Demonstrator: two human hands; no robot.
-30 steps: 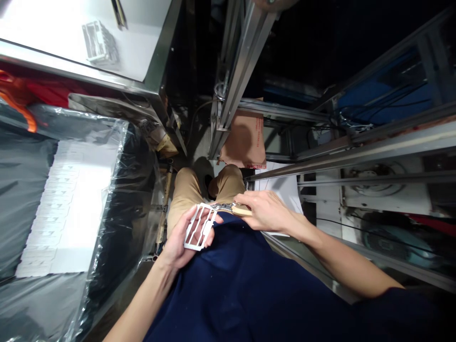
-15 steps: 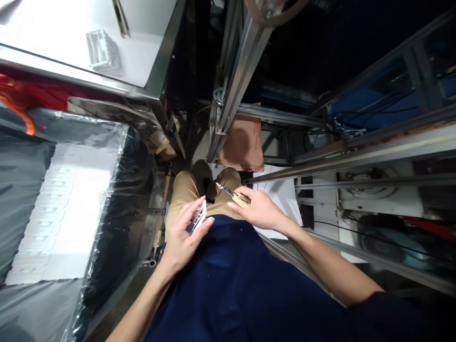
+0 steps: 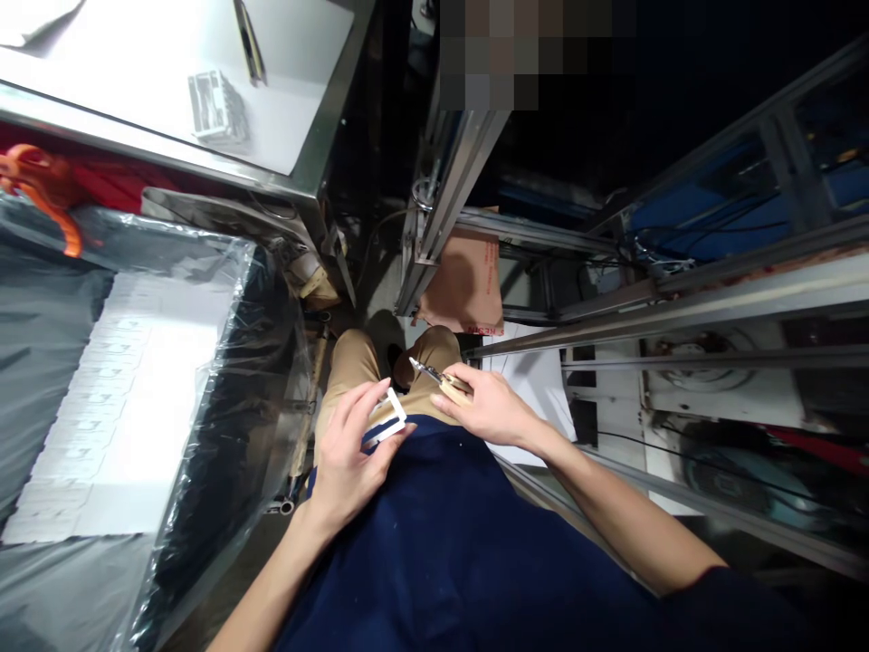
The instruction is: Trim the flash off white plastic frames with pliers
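Over my lap, my left hand (image 3: 354, 442) grips a small white plastic frame (image 3: 396, 421) between thumb and fingers, its open side facing up. My right hand (image 3: 492, 405) is closed around the cream handles of a pair of nippers (image 3: 434, 373). Their metal jaws point left toward the frame and stay apart from it. The fine shape of the jaw tips is too small to make out. A stack of similar white frames (image 3: 215, 110) stands on the white-topped table (image 3: 289, 100) at the upper left.
Left of me, a box lined with clear plastic (image 3: 224, 362) holds rows of white parts (image 3: 101, 398). An orange-handled clamp (image 3: 51, 195) sits at its far edge. A cream-handled tool (image 3: 249, 45) lies on the table. Metal framing (image 3: 448, 181) and a brown paper sack (image 3: 462, 281) are ahead and right.
My left hand has turned the white frame, so its opening now shows instead of its narrow side. My right hand keeps the nippers in nearly the same place. The view has shifted slightly.
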